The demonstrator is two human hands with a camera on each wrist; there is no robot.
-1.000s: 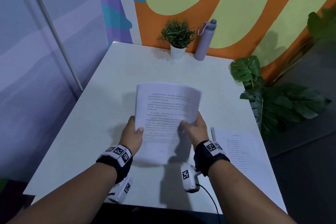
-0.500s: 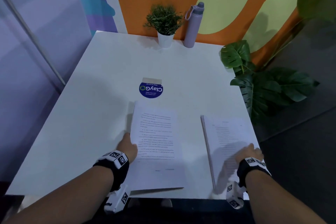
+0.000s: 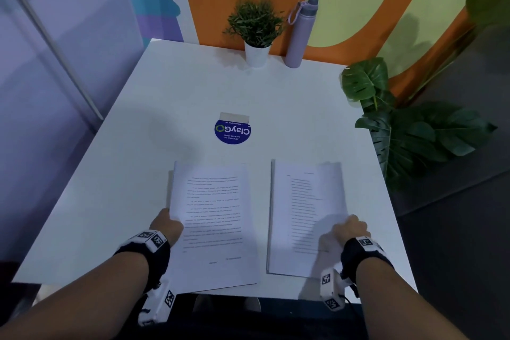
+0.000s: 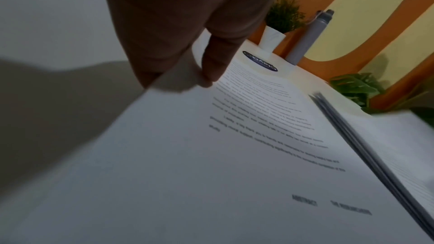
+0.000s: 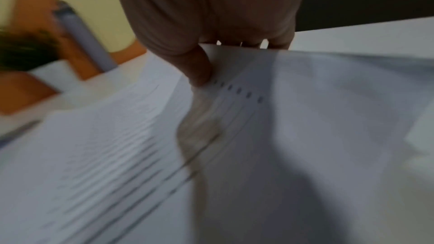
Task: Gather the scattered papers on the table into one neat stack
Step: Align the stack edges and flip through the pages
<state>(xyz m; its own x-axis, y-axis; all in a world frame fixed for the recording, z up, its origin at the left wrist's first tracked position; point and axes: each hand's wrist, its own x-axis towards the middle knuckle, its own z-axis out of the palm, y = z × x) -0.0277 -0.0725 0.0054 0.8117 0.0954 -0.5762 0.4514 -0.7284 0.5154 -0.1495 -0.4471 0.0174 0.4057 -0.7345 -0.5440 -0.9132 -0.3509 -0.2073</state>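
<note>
Head view: left hand (image 3: 169,225) pinched left sheaf (image 3: 214,218), right hand (image 3: 349,230) pinched right stack (image 3: 306,215); paper looked light, floppy, best gripped at side edges.

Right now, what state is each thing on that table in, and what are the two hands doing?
Left pile: flat on the table, near edge overhanging, left edge pinched.
Right pile: on the table beside it, apart, right edge lifted.
Left hand: pinches the left pile.
Right hand: pinches the right pile's edge.
Bottle: upright, capped.
Potted plant: upright.
Sticker: flat on the table.
</note>
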